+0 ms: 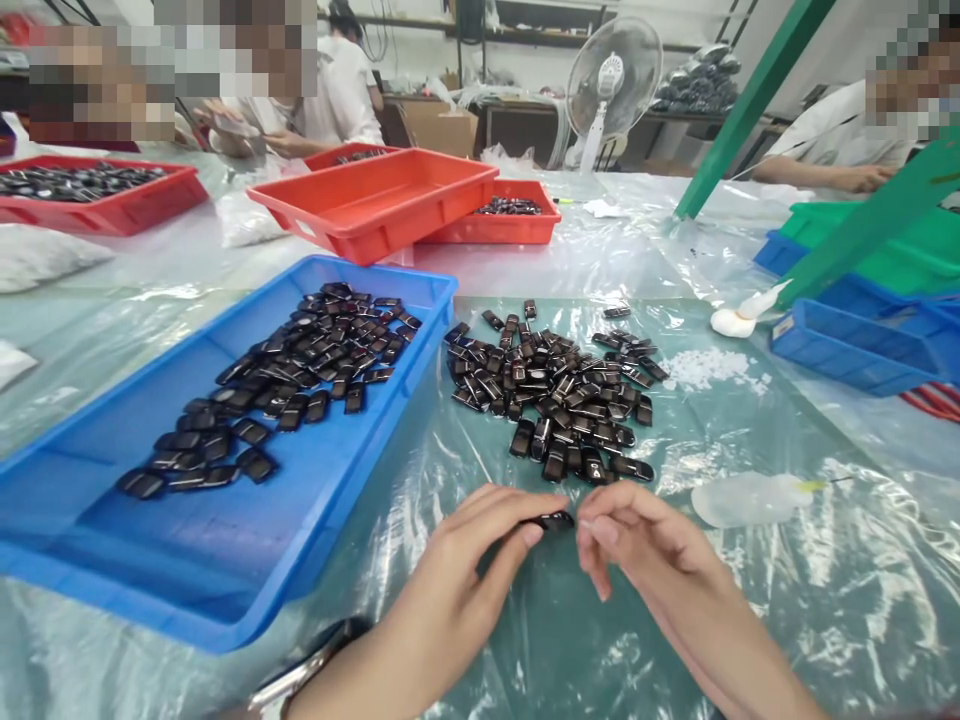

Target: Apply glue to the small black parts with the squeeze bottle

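Observation:
Between the thumb and fingers of my left hand (480, 560) is a small black part (553, 521), held just above the plastic-covered table. My right hand (652, 545) is close to its right end, with thumb and index fingertip pressed together; anything between them is too small to make out. Beyond both hands lies a loose pile of similar black parts (559, 385). To the left, a long blue tray (315, 520) holds many more black parts (300, 360). Small white pieces (712, 370) are scattered right of the pile.
A clear bottle (750, 499) with a thin tip lies at the right. Red trays (375, 200) stand behind the blue one. Blue bins (855, 345) and a green post (750, 110) are at the right. Several people sit across the table, near a fan (611, 78).

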`<control>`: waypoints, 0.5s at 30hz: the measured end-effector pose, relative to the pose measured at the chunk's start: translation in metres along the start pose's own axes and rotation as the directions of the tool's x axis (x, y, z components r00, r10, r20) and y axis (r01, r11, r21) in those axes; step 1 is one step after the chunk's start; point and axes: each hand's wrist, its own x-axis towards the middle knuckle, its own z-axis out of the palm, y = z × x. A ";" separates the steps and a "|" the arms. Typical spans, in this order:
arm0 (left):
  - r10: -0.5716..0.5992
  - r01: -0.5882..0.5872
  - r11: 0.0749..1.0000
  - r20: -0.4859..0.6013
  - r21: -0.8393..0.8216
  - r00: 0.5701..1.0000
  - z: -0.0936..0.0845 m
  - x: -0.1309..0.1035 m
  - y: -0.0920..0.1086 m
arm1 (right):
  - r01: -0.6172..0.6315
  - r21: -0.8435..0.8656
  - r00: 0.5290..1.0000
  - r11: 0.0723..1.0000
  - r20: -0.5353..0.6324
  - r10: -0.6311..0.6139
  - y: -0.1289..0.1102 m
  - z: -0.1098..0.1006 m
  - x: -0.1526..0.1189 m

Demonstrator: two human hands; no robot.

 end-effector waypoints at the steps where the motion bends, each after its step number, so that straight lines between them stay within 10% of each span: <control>1: 0.011 -0.011 1.000 0.010 -0.008 1.000 0.000 0.000 0.000 | -0.055 0.063 0.998 0.997 0.010 0.054 0.000 0.001 -0.001; 15: 0.015 -0.012 0.999 0.082 -0.035 0.997 0.000 -0.002 0.001 | -0.177 0.346 0.981 0.921 0.134 0.138 0.011 -0.001 0.001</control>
